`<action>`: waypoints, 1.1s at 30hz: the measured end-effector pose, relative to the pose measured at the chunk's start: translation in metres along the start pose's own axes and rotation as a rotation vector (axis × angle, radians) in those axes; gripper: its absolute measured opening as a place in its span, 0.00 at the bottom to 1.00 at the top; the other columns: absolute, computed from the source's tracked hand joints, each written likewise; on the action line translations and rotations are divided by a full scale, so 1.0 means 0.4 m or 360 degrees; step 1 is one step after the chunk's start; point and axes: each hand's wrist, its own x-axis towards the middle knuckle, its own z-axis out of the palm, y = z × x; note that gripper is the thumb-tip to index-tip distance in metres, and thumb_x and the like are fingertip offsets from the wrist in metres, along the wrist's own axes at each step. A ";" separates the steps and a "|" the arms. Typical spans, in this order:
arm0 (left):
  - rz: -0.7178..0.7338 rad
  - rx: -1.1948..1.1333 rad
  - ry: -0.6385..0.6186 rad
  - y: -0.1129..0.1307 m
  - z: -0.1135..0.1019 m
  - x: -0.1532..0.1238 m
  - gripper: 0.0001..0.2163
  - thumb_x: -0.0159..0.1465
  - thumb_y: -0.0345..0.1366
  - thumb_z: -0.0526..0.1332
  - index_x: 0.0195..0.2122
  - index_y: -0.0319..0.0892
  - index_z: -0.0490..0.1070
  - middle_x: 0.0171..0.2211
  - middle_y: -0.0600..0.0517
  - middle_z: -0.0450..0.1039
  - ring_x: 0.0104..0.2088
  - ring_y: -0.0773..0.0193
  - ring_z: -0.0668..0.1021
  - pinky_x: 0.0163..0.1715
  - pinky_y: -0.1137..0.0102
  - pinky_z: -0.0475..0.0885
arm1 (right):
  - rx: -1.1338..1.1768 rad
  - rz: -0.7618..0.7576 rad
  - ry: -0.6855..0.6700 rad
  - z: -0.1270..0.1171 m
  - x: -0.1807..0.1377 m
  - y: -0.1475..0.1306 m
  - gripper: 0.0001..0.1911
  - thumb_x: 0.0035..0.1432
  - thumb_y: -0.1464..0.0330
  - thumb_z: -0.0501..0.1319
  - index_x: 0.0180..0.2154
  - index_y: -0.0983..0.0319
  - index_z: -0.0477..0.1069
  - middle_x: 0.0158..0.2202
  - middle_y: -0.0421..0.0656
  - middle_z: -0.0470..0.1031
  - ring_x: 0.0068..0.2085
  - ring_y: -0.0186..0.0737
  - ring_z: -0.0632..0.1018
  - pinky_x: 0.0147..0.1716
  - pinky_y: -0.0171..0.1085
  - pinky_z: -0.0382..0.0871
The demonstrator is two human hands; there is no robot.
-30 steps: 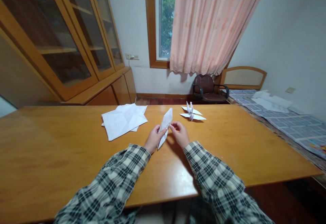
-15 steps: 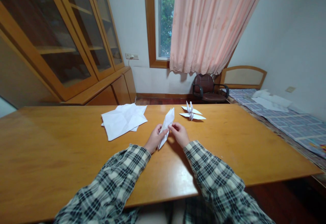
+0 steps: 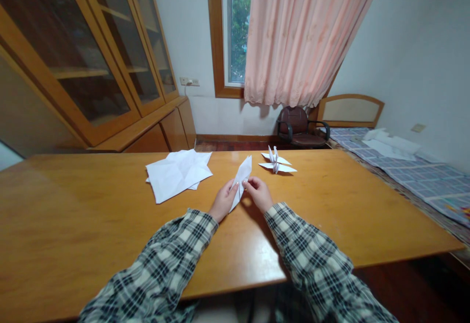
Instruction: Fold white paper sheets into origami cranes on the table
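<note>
Between my two hands is a narrow, diamond-shaped piece of folded white paper (image 3: 244, 169), held tilted a little above the table. My left hand (image 3: 223, 200) grips its left side, thumb lying on the face of the paper. At the right edge, my right hand (image 3: 259, 193) pinches the paper near its middle with thumb and fingertips. Just beyond my right hand stand folded paper cranes (image 3: 276, 166), close together with pointed wings spread. Some creased white paper sheets (image 3: 178, 173) lie in a loose pile to the left of my hands.
The wooden table (image 3: 91, 230) spans the width in front of me. Behind it are a brown armchair (image 3: 299, 127) and a pink curtain (image 3: 301, 39). A glass-door cabinet (image 3: 113, 112) stands at the left, a bed (image 3: 396, 166) at the right.
My left thumb has shifted up and back toward the left on the folded paper. The paper has turned slightly in my hands; the cranes and sheets have stayed put.
</note>
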 end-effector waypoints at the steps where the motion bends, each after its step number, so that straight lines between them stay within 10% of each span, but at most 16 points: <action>1: 0.0026 0.0035 -0.0010 0.002 0.001 -0.001 0.19 0.61 0.46 0.55 0.46 0.37 0.69 0.45 0.45 0.73 0.46 0.58 0.73 0.48 0.67 0.66 | -0.0021 -0.0010 -0.0006 0.000 0.000 0.002 0.12 0.49 0.59 0.61 0.28 0.62 0.68 0.25 0.39 0.70 0.26 0.34 0.71 0.29 0.34 0.67; 18: 0.0163 0.0527 0.0115 0.020 -0.002 -0.017 0.14 0.61 0.42 0.54 0.41 0.41 0.74 0.36 0.50 0.77 0.37 0.57 0.76 0.40 0.68 0.68 | -0.0481 -0.0176 0.0060 0.015 -0.020 -0.004 0.10 0.50 0.63 0.59 0.23 0.61 0.62 0.20 0.35 0.63 0.23 0.32 0.65 0.23 0.32 0.59; 33: 0.0200 0.0366 0.0069 0.027 0.001 -0.018 0.17 0.63 0.42 0.53 0.48 0.42 0.72 0.49 0.49 0.73 0.50 0.57 0.73 0.54 0.64 0.62 | -0.0624 -0.0279 0.0051 0.021 -0.024 -0.004 0.10 0.56 0.66 0.55 0.30 0.63 0.72 0.26 0.41 0.72 0.27 0.36 0.70 0.29 0.35 0.64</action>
